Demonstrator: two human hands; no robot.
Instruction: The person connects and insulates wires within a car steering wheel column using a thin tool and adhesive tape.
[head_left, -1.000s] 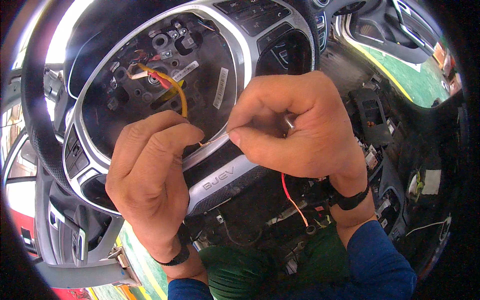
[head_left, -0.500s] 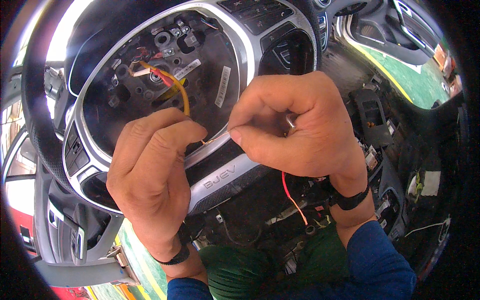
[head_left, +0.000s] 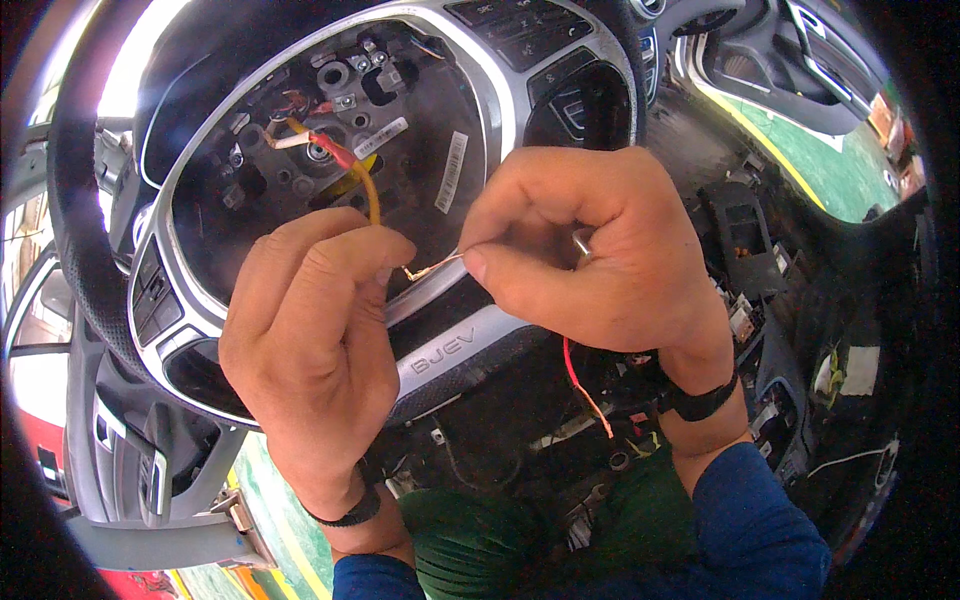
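My left hand (head_left: pixel 310 310) is closed in a pinch on the lower end of a yellow wire (head_left: pixel 374 195), which comes up from the middle of the steering wheel (head_left: pixel 490 60). Thin bare copper strands (head_left: pixel 432 268) stick out past its fingertips. My right hand (head_left: pixel 620 250) pinches the far end of these strands between thumb and forefinger, its other fingers curled. A small shiny metal piece (head_left: pixel 582 241) shows inside that curl; its kind is hidden. Below the right hand hangs a red wire (head_left: pixel 573 378) with a bare copper end, its upper part hidden behind the hand.
The wheel's hub (head_left: pixel 290 210) lies uncovered, with a red-sleeved wire joint (head_left: pixel 335 150) and barcode labels. Loose parts and a black plastic panel (head_left: pixel 745 240) lie to the right. An open car door (head_left: pixel 130 440) stands at the left, and a wrench (head_left: pixel 590 510) lies low between the legs.
My left hand has shifted slightly to the right, and its fingertips sit a little higher. The copper strands now show a sharper bend beside it. The right hand keeps its pinch.
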